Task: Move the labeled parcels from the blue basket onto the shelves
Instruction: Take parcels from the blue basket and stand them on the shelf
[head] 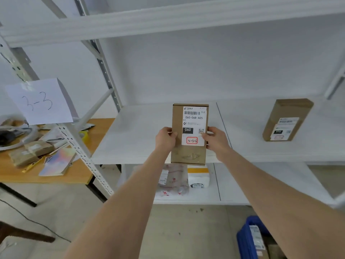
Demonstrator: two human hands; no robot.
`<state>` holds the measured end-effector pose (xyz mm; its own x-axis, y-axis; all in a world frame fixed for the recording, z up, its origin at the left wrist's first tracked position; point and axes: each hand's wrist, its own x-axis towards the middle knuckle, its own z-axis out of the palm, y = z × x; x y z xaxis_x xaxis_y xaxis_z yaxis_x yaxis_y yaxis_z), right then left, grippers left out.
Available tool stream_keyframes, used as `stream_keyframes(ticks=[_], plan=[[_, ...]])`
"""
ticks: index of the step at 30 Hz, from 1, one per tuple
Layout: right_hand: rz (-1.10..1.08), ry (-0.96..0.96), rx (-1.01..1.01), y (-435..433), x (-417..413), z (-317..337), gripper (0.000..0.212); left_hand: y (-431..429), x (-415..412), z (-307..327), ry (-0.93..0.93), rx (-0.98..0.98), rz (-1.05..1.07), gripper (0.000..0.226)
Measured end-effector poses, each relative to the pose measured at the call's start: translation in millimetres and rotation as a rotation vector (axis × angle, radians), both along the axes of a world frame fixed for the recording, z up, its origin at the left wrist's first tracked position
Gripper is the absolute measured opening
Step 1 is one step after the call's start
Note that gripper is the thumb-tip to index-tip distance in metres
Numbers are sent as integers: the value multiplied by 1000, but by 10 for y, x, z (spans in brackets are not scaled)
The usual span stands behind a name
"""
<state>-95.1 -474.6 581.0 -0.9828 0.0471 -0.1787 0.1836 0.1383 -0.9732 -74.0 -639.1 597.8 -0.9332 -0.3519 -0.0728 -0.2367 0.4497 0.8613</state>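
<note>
**Step in hand: placing a parcel on the shelf**

You are holding a brown cardboard parcel (189, 135) in both hands over the front edge of the middle shelf (130, 139). Your left hand (165, 140) is pinching the parcel's left long edge with the thumb on the top face. Your right hand (216, 139) is pinching the right long edge the same way. The fingers under the parcel are hidden.

The parcel is lying flat with its label up. Its far end is reaching over the shelf board and its near end is projecting past the front edge. This view does not show whether the underside is touching the board.

The shipping label (193, 126) is carrying the handwritten code 3-3-6 in a red box. A paper sign (40, 101) fixed to the upright at the shelf's left end is showing 3-3, so this is probably the correct shelf.

**Next move**

- Slide the parcel away from you until no part is overhanging the front edge.
- Set it flat with the label up, then let go with both hands together so it is not twisting.
- Keep it apart from the second cardboard parcel (287, 120), which is lying near the right end of the same shelf.

**Remaining work**

The blue basket (246, 240) is standing on the floor at the lower right. A labelled item is showing inside it, so more parcels are likely waiting. The lower shelf (261, 184) is holding a patterned poly bag (175, 180) and a white parcel (198, 178).
</note>
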Motion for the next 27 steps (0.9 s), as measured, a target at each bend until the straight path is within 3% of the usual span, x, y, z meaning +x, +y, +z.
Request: stream_keyframes(ticks=[11,27], plan=[[-122,63,100,921,-287,-99,33,954,-430,-154,21,79,-58,31],[-190,36,27,1656,-1078,-516,53,1858,-1161,-527,25,205,-19,40]])
